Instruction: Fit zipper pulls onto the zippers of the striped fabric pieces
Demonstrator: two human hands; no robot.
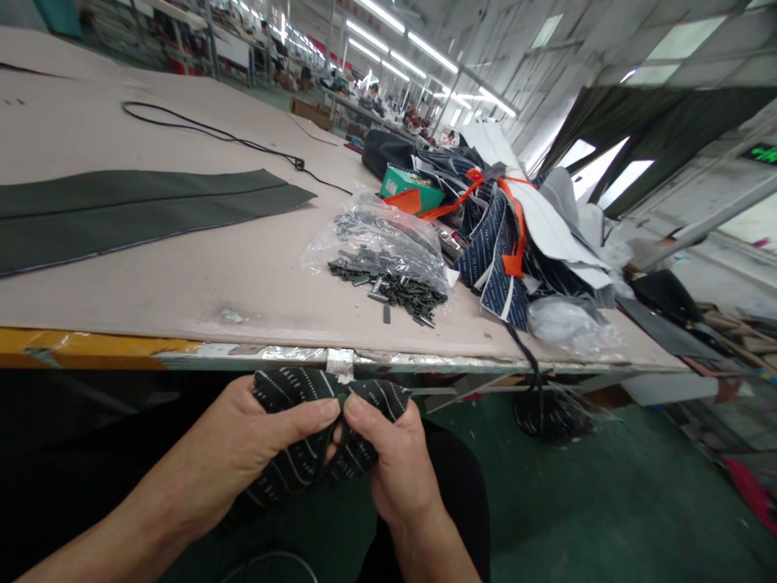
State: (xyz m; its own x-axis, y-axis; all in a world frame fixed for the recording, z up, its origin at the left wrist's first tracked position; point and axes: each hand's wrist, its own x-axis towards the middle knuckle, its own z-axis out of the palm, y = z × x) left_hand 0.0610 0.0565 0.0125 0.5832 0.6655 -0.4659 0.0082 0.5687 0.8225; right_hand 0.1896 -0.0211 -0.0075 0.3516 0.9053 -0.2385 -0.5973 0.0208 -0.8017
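Below the table's front edge, my left hand (267, 429) and my right hand (388, 445) grip a piece of dark fabric (297, 465) printed with white lines and lettering. Both thumbs press on it from above, their tips nearly meeting at the middle. Between the hands the cloth is bunched, and most of my fingers are hidden behind it. A small metal-looking piece (341, 363) sits at the table edge just beyond the thumbs. On the table ahead, a clear plastic bag (388, 227) spills small dark and silvery pieces (413, 295).
A long dark green strip (146, 206) lies on the table (121, 300) at left, with a black cord (224, 134) behind it. At right are patterned fabric bundles (491, 251) tied with orange strips, a green box (413, 186) and a crumpled plastic bag (567, 320).
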